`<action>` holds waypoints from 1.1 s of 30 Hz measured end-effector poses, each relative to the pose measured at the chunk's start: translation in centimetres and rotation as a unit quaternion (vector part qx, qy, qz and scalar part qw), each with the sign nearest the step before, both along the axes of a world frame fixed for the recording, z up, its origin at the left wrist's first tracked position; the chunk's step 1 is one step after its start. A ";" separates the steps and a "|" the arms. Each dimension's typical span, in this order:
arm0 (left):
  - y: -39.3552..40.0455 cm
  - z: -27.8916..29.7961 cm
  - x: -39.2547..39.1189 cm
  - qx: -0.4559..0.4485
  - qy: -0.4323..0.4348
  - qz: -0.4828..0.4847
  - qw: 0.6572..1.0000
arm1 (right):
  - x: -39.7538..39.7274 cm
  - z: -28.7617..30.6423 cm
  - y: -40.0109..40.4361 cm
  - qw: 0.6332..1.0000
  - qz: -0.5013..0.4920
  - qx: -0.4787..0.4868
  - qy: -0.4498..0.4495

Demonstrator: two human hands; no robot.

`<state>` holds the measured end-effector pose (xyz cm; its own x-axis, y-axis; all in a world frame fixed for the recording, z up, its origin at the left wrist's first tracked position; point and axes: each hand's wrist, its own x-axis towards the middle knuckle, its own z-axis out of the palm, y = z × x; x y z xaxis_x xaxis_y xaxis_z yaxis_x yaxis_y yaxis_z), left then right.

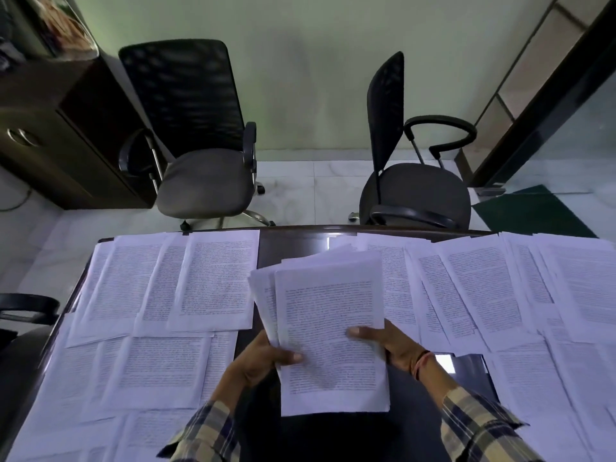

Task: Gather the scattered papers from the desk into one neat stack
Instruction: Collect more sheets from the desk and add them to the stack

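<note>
- We hold the gathered stack (330, 331) above the table's (290, 243) middle, left hand (263, 361) and right hand (386, 341) both clamped on it.
- Next, we judge, loose papers (213, 278) near the far left corner need collecting.

Printed text on the scattered papers (213, 278) is too small to be read. Fingers of the left hand (256, 361) and right hand (393, 345) are hidden behind the held stack (330, 328); both plaid sleeves (476, 425) are cut off by the bottom edge.
</note>
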<state>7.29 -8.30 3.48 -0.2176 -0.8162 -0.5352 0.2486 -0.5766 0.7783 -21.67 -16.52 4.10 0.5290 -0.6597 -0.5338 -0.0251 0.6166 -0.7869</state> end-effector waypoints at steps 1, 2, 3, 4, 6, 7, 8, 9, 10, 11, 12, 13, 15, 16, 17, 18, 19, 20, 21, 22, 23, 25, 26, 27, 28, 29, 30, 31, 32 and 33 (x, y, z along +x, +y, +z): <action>0.0 0.4 -0.3 -0.009 0.001 -0.003 1.000 | -0.4 0.2 0.2 1.000 -0.003 -0.004 -0.002; -0.1 1.1 -0.6 -0.020 -0.011 -0.010 1.000 | -0.9 0.9 0.5 1.000 -0.006 -0.015 -0.002; -0.3 1.6 -0.8 -0.029 -0.025 -0.016 0.999 | -1.3 1.4 0.7 0.999 -0.004 -0.036 0.000; -0.5 2.2 -1.0 -0.040 -0.050 -0.024 0.998 | -1.7 2.1 0.9 0.998 -0.003 -0.063 0.008; -1.1 3.3 -1.3 -0.060 -0.095 -0.030 0.993 | -2.2 3.3 0.9 0.992 -0.027 -0.122 0.034; -1.3 4.0 -1.6 -0.072 -0.116 -0.024 0.990 | -2.5 4.1 1.0 0.985 -0.044 -0.160 0.047; -1.6 4.6 -1.9 -0.086 -0.142 -0.016 0.986 | -2.7 4.9 1.1 0.977 -0.058 -0.195 0.059; -1.7 5.3 -2.2 -0.101 -0.167 -0.006 0.981 | -2.8 5.7 1.2 0.968 -0.073 -0.228 0.079; -2.0 5.6 -2.5 -0.117 -0.188 0.005 0.975 | -2.9 6.3 1.3 0.958 -0.092 -0.251 0.099; -2.1 5.9 -2.8 -0.129 -0.204 0.019 0.970 | -2.9 6.7 1.5 0.950 -0.108 -0.266 0.122; -2.0 6.3 -3.3 -0.134 -0.220 0.036 0.966 | -3.0 7.0 1.9 0.941 -0.118 -0.279 0.148; -1.8 6.7 -3.8 -0.134 -0.237 0.050 0.961 | -2.9 7.0 2.2 0.932 -0.121 -0.287 0.184; -1.1 7.2 -4.9 -0.143 -0.262 0.062 0.952 | -2.7 7.0 3.5 0.920 -0.127 -0.276 0.248; -0.8 7.0 -5.5 -0.139 -0.268 0.067 0.951 | -2.6 6.8 4.2 0.922 -0.149 -0.260 0.245; -0.2 7.0 -6.0 -0.129 -0.271 0.078 0.951 | -2.6 6.6 4.9 0.925 -0.173 -0.245 0.234; 0.1 6.8 -6.5 -0.113 -0.283 0.087 0.949 | -2.6 6.4 5.5 0.925 -0.192 -0.238 0.227; 0.6 6.6 -7.0 -0.092 -0.299 0.093 0.945 | -2.7 6.2 6.2 0.923 -0.202 -0.237 0.225; 0.9 6.2 -7.5 -0.079 -0.307 0.095 0.944 | -2.7 6.1 6.7 0.923 -0.212 -0.236 0.219; 1.4 6.1 -7.9 -0.080 -0.305 0.096 0.944 | -2.8 5.8 7.1 0.924 -0.223 -0.230 0.209; 1.9 6.0 -8.4 -0.083 -0.295 0.098 0.947 | -2.9 5.8 7.5 0.927 -0.230 -0.219 0.199; 2.4 6.0 -8.8 -0.081 -0.288 0.098 0.949 | -2.9 5.8 7.8 0.929 -0.233 -0.210 0.195; 3.0 5.7 -9.3 -0.068 -0.293 0.096 0.949 | -3.2 5.9 8.3 0.928 -0.240 -0.214 0.190; 3.3 5.6 -9.3 -0.063 -0.303 0.092 0.946 | -3.4 6.2 8.3 0.924 -0.244 -0.227 0.186; 3.5 5.7 -9.3 -0.065 -0.310 0.090 0.944 | -3.5 6.6 8.3 0.921 -0.246 -0.243 0.178; 3.6 5.5 -9.3 -0.082 -0.299 0.096 0.946 | -3.7 7.1 8.2 0.919 -0.248 -0.259 0.166; 3.6 5.7 -9.4 -0.102 -0.285 0.101 0.948 | -3.9 7.6 8.1 0.915 -0.251 -0.276 0.154; 3.6 6.0 -9.4 -0.128 -0.262 0.114 0.950 | -3.9 8.3 7.9 0.910 -0.257 -0.291 0.146; 3.7 6.6 -9.7 -0.157 -0.235 0.129 0.950 | -3.9 8.9 7.7 0.904 -0.266 -0.304 0.144; 3.7 7.4 -10.1 -0.181 -0.211 0.149 0.949 | -3.7 9.6 7.5 0.896 -0.276 -0.319 0.139; 3.6 8.4 -10.6 -0.195 -0.198 0.173 0.945 | -3.4 10.1 7.3 0.889 -0.285 -0.333 0.136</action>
<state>-3.29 -4.69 11.90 0.2524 -0.9540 -0.1618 0.0152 -0.1633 0.9865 -25.11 -9.21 14.21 -0.0805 -0.9966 0.0187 -0.1027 -0.0104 -0.9947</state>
